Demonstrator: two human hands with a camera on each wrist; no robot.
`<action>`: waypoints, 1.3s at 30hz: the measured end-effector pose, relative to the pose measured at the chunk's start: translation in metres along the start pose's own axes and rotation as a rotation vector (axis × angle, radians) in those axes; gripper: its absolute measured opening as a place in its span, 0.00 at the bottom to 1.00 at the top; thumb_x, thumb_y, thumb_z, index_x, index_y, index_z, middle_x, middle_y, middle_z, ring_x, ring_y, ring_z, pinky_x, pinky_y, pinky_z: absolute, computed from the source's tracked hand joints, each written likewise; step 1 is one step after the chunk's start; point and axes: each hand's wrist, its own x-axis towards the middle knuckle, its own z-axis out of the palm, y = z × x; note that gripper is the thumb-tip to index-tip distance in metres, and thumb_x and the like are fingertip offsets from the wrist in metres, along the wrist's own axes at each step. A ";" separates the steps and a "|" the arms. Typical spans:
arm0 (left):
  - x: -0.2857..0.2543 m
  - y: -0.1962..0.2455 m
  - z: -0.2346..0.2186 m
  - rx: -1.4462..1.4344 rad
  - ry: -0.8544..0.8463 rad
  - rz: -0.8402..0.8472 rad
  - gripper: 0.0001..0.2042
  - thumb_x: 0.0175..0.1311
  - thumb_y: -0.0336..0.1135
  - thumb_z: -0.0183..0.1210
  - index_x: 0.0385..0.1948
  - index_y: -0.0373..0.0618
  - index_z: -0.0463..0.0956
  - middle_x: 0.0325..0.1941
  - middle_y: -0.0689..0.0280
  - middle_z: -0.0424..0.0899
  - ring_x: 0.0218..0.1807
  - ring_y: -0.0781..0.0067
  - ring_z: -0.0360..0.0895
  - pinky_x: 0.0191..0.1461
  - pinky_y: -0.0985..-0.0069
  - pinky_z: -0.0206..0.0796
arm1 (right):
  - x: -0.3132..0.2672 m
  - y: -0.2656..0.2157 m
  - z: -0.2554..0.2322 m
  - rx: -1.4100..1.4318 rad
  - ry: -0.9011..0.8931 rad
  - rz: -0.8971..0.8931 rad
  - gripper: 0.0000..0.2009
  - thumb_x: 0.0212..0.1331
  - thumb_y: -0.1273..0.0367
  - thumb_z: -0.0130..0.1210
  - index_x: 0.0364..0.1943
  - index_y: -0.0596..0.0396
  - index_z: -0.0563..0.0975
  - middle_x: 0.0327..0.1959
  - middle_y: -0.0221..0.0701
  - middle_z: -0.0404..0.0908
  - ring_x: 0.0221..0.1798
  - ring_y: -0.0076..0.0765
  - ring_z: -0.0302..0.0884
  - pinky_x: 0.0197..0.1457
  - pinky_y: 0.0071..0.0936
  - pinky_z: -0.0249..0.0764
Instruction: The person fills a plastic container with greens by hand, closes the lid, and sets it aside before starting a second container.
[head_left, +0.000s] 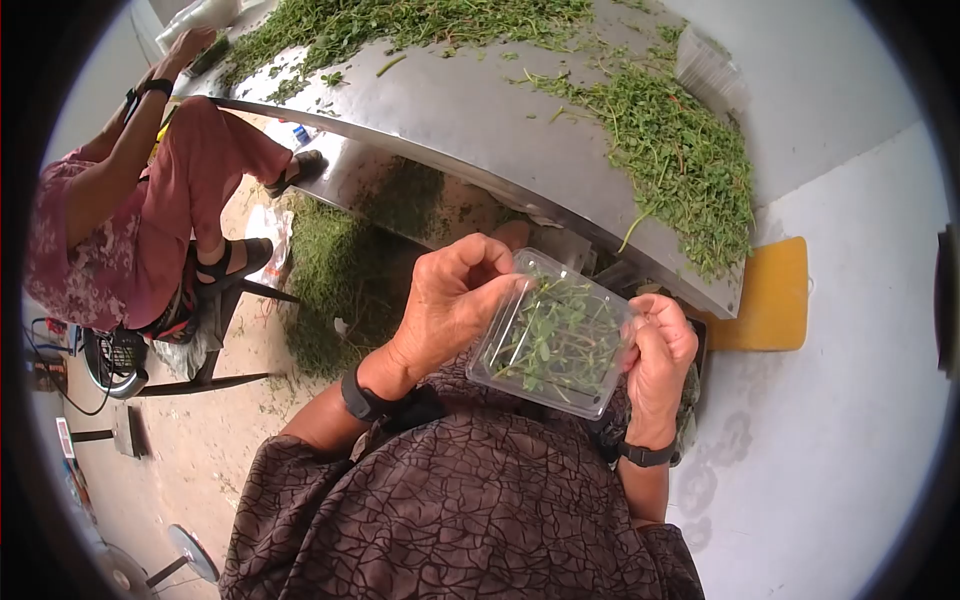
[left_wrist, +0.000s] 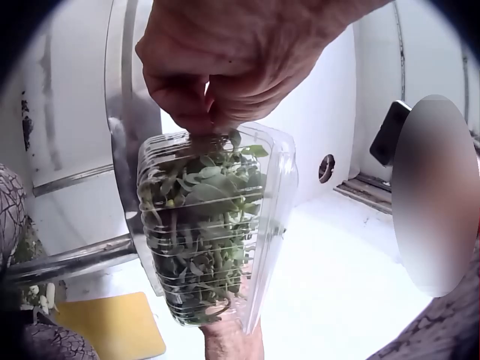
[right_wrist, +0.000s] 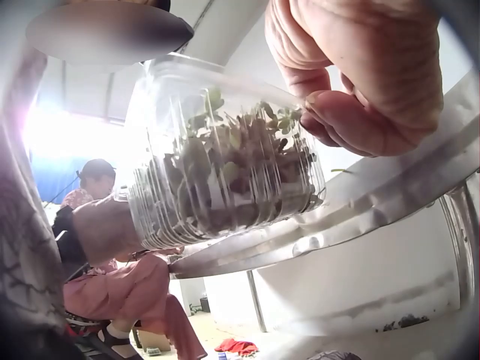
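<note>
A clear plastic clamshell box (head_left: 545, 335) filled with green leafy sprigs (left_wrist: 206, 217) is held up in front of the body, its lid over the greens. My left hand (head_left: 455, 300) pinches the box's left edge between thumb and fingers. On the opposite edge, my right hand (head_left: 660, 350) grips the rim with curled fingers. The right wrist view shows the ribbed side wall of the box, with the right hand (right_wrist: 360, 82) at its upper corner. Stems and small leaves press against the plastic.
Beyond the box, a metal table (head_left: 470, 100) bears heaps of loose greens (head_left: 690, 160). A stack of clear containers (head_left: 710, 70) stands at its far right. A yellow board (head_left: 775, 295) leans by the wall. Another person (head_left: 110, 220) sits at left; more greens (head_left: 330, 280) lie below the table.
</note>
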 end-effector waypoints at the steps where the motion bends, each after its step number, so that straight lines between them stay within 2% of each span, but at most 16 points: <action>1: 0.000 -0.003 0.000 0.009 -0.019 0.015 0.04 0.59 0.25 0.63 0.29 0.39 0.75 0.26 0.74 0.74 0.26 0.90 0.67 0.28 0.89 0.61 | 0.000 -0.001 0.000 0.001 0.007 0.005 0.08 0.57 0.79 0.47 0.39 0.62 0.76 0.19 0.22 0.71 0.16 0.11 0.59 0.18 0.13 0.56; 5: 0.003 -0.007 -0.002 0.038 -0.059 0.103 0.02 0.62 0.24 0.59 0.28 0.38 0.79 0.27 0.73 0.75 0.26 0.89 0.67 0.30 0.86 0.62 | -0.001 -0.005 0.003 -0.040 0.038 -0.004 0.08 0.58 0.80 0.47 0.39 0.62 0.75 0.19 0.21 0.71 0.17 0.10 0.59 0.18 0.13 0.56; 7: 0.003 -0.008 -0.003 0.095 -0.024 0.169 0.05 0.64 0.24 0.56 0.29 0.37 0.79 0.27 0.73 0.76 0.25 0.87 0.67 0.31 0.84 0.63 | -0.003 -0.004 0.005 -0.029 0.033 0.012 0.08 0.59 0.80 0.46 0.39 0.62 0.75 0.20 0.20 0.70 0.17 0.10 0.59 0.19 0.13 0.56; 9: 0.002 -0.003 -0.008 0.073 -0.040 0.140 0.07 0.67 0.27 0.53 0.30 0.37 0.79 0.27 0.73 0.76 0.26 0.87 0.67 0.31 0.84 0.61 | -0.005 -0.003 0.005 -0.030 0.026 0.003 0.07 0.60 0.80 0.47 0.40 0.62 0.75 0.20 0.20 0.71 0.18 0.10 0.59 0.19 0.13 0.56; 11: 0.001 0.005 -0.014 -0.105 -0.068 -0.236 0.09 0.69 0.31 0.52 0.31 0.38 0.79 0.29 0.73 0.75 0.25 0.88 0.65 0.28 0.86 0.57 | -0.007 -0.004 0.006 -0.069 0.021 -0.010 0.08 0.59 0.81 0.48 0.40 0.62 0.75 0.21 0.19 0.71 0.19 0.09 0.59 0.21 0.12 0.55; 12: -0.001 0.006 -0.012 -0.082 -0.060 -0.170 0.10 0.69 0.36 0.52 0.33 0.39 0.78 0.27 0.75 0.74 0.24 0.90 0.63 0.26 0.88 0.54 | -0.007 -0.004 0.006 -0.066 0.026 -0.005 0.08 0.59 0.81 0.48 0.40 0.62 0.75 0.21 0.19 0.71 0.19 0.09 0.59 0.21 0.12 0.55; 13: -0.001 0.009 -0.008 -0.080 -0.065 -0.174 0.10 0.69 0.36 0.52 0.33 0.39 0.78 0.27 0.75 0.74 0.24 0.90 0.63 0.26 0.88 0.54 | -0.008 -0.004 0.005 -0.102 0.008 -0.037 0.08 0.59 0.81 0.49 0.40 0.62 0.75 0.21 0.19 0.71 0.20 0.08 0.58 0.23 0.11 0.54; 15: 0.001 0.019 0.000 -0.139 0.028 -0.163 0.11 0.70 0.37 0.52 0.35 0.38 0.77 0.23 0.76 0.72 0.22 0.90 0.62 0.25 0.89 0.54 | -0.010 -0.005 0.005 -0.138 -0.005 -0.063 0.08 0.59 0.82 0.49 0.40 0.62 0.75 0.21 0.19 0.71 0.21 0.08 0.57 0.24 0.11 0.54; 21: -0.003 0.013 -0.012 0.063 -0.126 -0.243 0.10 0.69 0.38 0.54 0.34 0.40 0.76 0.26 0.76 0.74 0.24 0.91 0.64 0.25 0.89 0.57 | -0.014 -0.010 0.003 -0.172 -0.064 -0.060 0.08 0.59 0.81 0.50 0.42 0.62 0.75 0.22 0.20 0.72 0.21 0.08 0.58 0.24 0.11 0.54; 24: -0.005 0.015 -0.011 0.047 -0.107 -0.218 0.09 0.69 0.37 0.54 0.34 0.41 0.76 0.26 0.77 0.73 0.25 0.91 0.64 0.25 0.89 0.58 | -0.014 -0.016 0.002 -0.101 -0.088 0.007 0.08 0.60 0.78 0.51 0.42 0.63 0.74 0.22 0.21 0.73 0.21 0.09 0.62 0.24 0.12 0.58; 26: -0.005 0.015 -0.012 0.091 -0.091 -0.138 0.08 0.69 0.35 0.53 0.34 0.41 0.76 0.25 0.77 0.72 0.25 0.91 0.64 0.26 0.89 0.58 | -0.013 -0.020 0.002 -0.125 -0.091 0.117 0.07 0.60 0.75 0.52 0.40 0.63 0.75 0.21 0.23 0.74 0.21 0.11 0.65 0.23 0.13 0.62; 30: -0.005 0.017 -0.012 0.079 -0.107 -0.136 0.07 0.69 0.34 0.53 0.34 0.42 0.76 0.25 0.76 0.71 0.26 0.91 0.64 0.26 0.89 0.58 | -0.015 -0.020 -0.001 -0.160 -0.128 0.122 0.05 0.61 0.74 0.52 0.35 0.63 0.76 0.20 0.22 0.73 0.21 0.12 0.67 0.24 0.13 0.64; 33: -0.006 0.021 -0.013 0.107 -0.120 -0.129 0.07 0.68 0.33 0.52 0.32 0.41 0.75 0.25 0.75 0.71 0.26 0.90 0.63 0.27 0.88 0.57 | -0.018 -0.019 -0.002 -0.162 -0.114 0.087 0.03 0.60 0.75 0.52 0.31 0.62 0.75 0.21 0.22 0.73 0.21 0.11 0.65 0.24 0.13 0.61; 36: -0.007 0.024 -0.014 0.181 -0.131 -0.034 0.06 0.67 0.31 0.52 0.31 0.40 0.74 0.25 0.74 0.71 0.25 0.87 0.62 0.27 0.85 0.55 | -0.023 -0.018 -0.005 -0.184 -0.125 0.006 0.02 0.58 0.78 0.53 0.29 0.61 0.75 0.21 0.22 0.73 0.21 0.10 0.63 0.24 0.12 0.59; 38: -0.007 0.025 -0.013 0.217 -0.117 0.112 0.05 0.65 0.28 0.51 0.30 0.39 0.73 0.24 0.72 0.70 0.24 0.84 0.62 0.27 0.83 0.54 | -0.025 -0.023 -0.004 -0.138 -0.119 -0.064 0.02 0.56 0.80 0.53 0.28 0.62 0.74 0.21 0.22 0.73 0.22 0.10 0.61 0.24 0.13 0.57; 39: -0.008 0.026 -0.013 0.219 -0.115 0.110 0.05 0.65 0.28 0.51 0.30 0.39 0.73 0.24 0.72 0.70 0.24 0.84 0.62 0.27 0.83 0.54 | -0.027 -0.025 -0.004 -0.136 -0.122 -0.063 0.02 0.56 0.80 0.53 0.28 0.62 0.74 0.21 0.22 0.73 0.22 0.10 0.61 0.24 0.13 0.57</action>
